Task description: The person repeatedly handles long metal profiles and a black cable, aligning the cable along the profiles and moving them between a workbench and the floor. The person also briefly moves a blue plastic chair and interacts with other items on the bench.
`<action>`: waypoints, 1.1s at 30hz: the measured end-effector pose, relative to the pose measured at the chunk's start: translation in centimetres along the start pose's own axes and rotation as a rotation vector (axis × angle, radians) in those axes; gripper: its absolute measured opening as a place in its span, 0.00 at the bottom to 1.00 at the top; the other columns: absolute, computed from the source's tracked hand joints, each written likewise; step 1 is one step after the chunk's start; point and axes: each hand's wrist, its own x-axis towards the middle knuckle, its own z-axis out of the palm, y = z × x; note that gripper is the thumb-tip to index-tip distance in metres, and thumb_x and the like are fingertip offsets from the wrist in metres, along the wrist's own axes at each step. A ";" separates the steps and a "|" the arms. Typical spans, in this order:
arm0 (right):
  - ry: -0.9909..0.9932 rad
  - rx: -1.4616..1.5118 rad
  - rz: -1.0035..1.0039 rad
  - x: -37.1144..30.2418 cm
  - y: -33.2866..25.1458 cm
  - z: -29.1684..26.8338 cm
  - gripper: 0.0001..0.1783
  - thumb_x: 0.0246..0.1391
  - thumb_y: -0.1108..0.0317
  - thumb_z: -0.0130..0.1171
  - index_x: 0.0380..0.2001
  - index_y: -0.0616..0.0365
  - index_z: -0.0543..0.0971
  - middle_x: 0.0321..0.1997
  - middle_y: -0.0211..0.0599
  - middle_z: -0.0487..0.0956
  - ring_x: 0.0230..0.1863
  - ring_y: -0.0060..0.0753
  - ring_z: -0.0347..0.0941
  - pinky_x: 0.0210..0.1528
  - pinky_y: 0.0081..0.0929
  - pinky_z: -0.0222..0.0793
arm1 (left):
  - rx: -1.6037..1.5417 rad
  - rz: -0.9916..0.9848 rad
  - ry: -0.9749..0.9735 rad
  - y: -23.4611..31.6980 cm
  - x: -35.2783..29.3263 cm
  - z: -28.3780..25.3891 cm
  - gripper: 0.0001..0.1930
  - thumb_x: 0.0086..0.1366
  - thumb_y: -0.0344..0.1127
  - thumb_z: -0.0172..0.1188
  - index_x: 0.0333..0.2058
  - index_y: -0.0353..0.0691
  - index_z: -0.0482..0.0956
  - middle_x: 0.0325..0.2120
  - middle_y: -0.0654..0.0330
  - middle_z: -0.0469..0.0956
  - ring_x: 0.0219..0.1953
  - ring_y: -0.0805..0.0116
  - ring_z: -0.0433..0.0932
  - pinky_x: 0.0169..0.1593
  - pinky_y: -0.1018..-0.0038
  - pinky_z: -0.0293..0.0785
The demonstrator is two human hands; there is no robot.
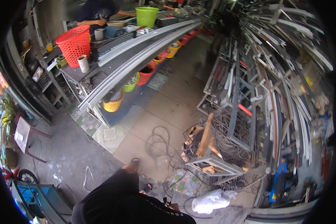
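A small part of my right hand [172, 205] shows at the lower edge, beside my dark clothing; its fingers are mostly hidden, and I cannot tell whether it holds anything. Thin dark cords run close by it. Nearest to it on the floor lies a roll of clear plastic wrap [210, 202]. My left hand is out of sight. Both my sandalled feet stand on the floor, one ahead of the other.
A workbench on the left bears long grey metal profiles [138, 56], a red basket [74, 44] and a green basket [146, 16]; another person works behind it. Coiled cable [224, 128], a metal frame [214, 165] and stacked profiles [265, 89] crowd the right. A small table [26, 135] stands left.
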 end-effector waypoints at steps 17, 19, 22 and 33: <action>0.543 -0.261 -0.224 13.3 -45.1 -3.9 0.29 0.40 0.41 0.66 0.16 0.63 0.79 0.15 0.37 0.77 0.15 0.35 0.72 0.21 0.32 0.66 | -1.545 -1.008 0.228 -19.2 -6.0 -1.7 0.16 0.60 0.40 0.55 0.45 0.39 0.77 0.43 0.52 0.76 0.38 0.63 0.79 0.39 0.73 0.76; 0.819 -0.546 -0.544 13.6 -53.1 -1.9 0.36 0.37 0.32 0.62 0.13 0.62 0.78 0.14 0.40 0.76 0.15 0.41 0.72 0.24 0.35 0.67 | -1.249 -0.642 0.410 -21.3 -1.3 -6.6 0.16 0.64 0.41 0.49 0.43 0.39 0.78 0.39 0.52 0.79 0.39 0.62 0.79 0.39 0.70 0.75; 0.658 -0.391 -0.756 12.1 -61.5 -0.2 0.38 0.37 0.30 0.60 0.13 0.62 0.78 0.15 0.42 0.77 0.16 0.41 0.73 0.23 0.36 0.66 | -1.022 -0.599 0.363 -24.2 3.9 -12.5 0.15 0.65 0.41 0.50 0.45 0.42 0.77 0.36 0.54 0.80 0.35 0.59 0.79 0.36 0.70 0.76; -0.123 0.621 0.030 21.3 -77.1 -7.3 0.24 0.46 0.43 0.63 0.20 0.53 0.74 0.17 0.26 0.73 0.11 0.22 0.62 0.15 0.22 0.59 | -2.334 -0.688 0.206 -32.7 9.6 -10.3 0.24 0.69 0.48 0.41 0.56 0.38 0.65 0.52 0.53 0.70 0.55 0.65 0.67 0.59 0.71 0.61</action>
